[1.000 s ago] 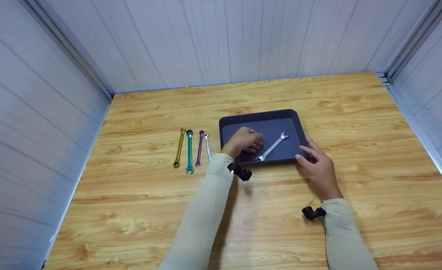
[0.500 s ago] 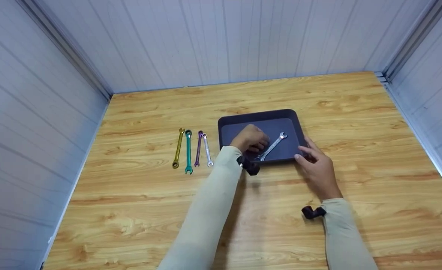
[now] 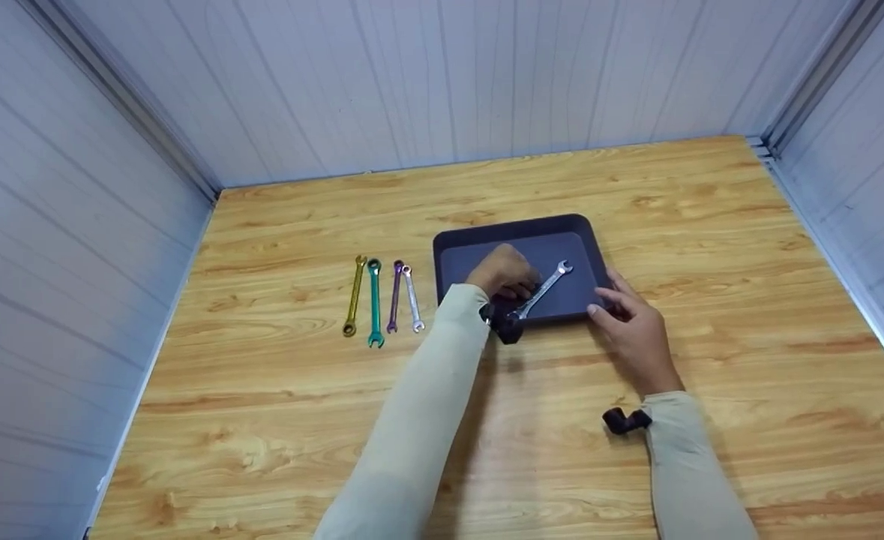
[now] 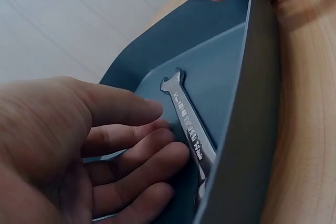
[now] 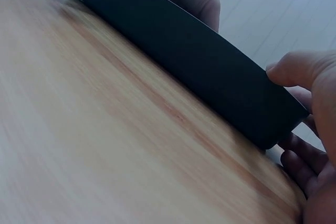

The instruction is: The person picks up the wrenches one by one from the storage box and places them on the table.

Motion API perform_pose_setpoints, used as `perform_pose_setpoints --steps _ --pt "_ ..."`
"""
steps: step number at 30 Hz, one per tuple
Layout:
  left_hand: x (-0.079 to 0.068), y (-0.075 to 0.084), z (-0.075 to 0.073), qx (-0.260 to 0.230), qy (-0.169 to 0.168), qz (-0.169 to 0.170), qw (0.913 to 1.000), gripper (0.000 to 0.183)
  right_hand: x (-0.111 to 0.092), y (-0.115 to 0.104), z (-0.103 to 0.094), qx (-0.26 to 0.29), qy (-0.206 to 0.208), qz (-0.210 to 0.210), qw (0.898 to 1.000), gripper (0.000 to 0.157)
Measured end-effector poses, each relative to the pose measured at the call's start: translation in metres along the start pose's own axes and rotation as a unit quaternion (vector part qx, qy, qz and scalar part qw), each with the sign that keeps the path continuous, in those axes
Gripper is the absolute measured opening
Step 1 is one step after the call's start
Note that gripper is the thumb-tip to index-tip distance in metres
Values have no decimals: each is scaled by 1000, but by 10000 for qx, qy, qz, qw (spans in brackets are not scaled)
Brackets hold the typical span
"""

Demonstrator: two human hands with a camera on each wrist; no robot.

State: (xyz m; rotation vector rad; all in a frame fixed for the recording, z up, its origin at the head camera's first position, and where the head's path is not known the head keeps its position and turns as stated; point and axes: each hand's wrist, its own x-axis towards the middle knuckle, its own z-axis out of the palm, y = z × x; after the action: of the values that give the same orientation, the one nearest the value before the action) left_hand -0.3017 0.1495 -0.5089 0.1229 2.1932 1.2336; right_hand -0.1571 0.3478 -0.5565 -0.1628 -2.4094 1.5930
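Note:
A dark grey tray point(image 3: 449, 238) stands on the wooden table with a silver wrench point(image 3: 549, 289) lying slantwise on its floor. My left hand point(image 3: 505, 271) is inside the tray, just left of that wrench. In the left wrist view, the hand's loosely curled fingers point(image 4: 157, 161) lie beside the wrench shank, and the thumb is apart from it. Whether a fingertip touches the metal I cannot tell. The wrench's lower end is partly hidden by the tray wall there. My right hand point(image 3: 636, 341) grips the tray's near right corner, thumb point(image 5: 294, 69) on the front wall and fingers along the side.
Left of the tray, several wrenches lie side by side: a gold one point(image 3: 355, 296), a teal one point(image 3: 375, 304), a purple one point(image 3: 394, 296) and a slim silver one point(image 3: 412, 296). Pale panel walls point(image 3: 486, 75) enclose the table at the back and both sides.
My left hand has moved right within the tray, closer to the silver wrench. The slim silver wrench on the table shows fully now. My right hand keeps its hold on the tray corner.

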Motion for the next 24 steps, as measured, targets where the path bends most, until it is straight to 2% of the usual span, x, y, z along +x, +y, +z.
perform_pose_setpoints --steps 4,13,19,24 --pt "2 0 1 240 -83 52 9997 13 1 1 1 -4 21 -69 10000 42" --pt "4 1 5 942 63 88 9955 21 1 2 1 150 39 -65 9999 41" --pt "-1 0 4 1912 253 280 9808 22 1 2 1 214 46 -57 9997 40" --pt "-2 2 2 2170 192 368 9753 22 1 2 0 61 63 -45 10000 40"
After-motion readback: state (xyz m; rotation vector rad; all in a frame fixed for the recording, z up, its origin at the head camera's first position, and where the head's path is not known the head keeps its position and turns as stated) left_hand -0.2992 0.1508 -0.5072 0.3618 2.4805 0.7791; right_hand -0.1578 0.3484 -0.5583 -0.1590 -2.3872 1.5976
